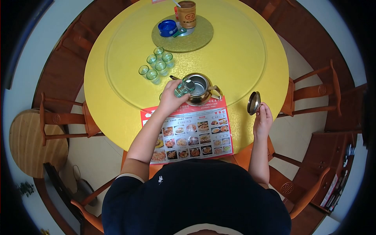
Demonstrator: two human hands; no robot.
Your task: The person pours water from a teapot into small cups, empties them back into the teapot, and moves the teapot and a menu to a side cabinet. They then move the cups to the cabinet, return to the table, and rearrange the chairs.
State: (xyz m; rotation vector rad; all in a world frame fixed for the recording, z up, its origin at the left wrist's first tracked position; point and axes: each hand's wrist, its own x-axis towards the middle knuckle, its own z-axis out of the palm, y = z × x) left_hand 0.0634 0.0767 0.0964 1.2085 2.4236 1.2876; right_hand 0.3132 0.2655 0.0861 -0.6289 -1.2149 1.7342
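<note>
My left hand (172, 98) grips a greenish drinking glass (184, 87), tipped sideways with its mouth over the opening of a metal teapot (203, 91). The pot stands uncovered, its spout toward the left and its handle toward the right. Off to the right, my right hand (263, 120) pinches a round metal lid (253, 103) by its edge area, held up on its side near the table's rim. Several more greenish glasses (161, 67) stand upright in a cluster beyond my left hand.
A printed menu sheet (188, 137) with food pictures lies at the near edge of the round yellow table (243, 58). Farther back, a turntable (199, 41) carries a blue ashtray (167, 28), a green-handled tool (179, 32) and a brown cup-shaped holder (187, 15). Wooden chairs (313, 92) surround the table.
</note>
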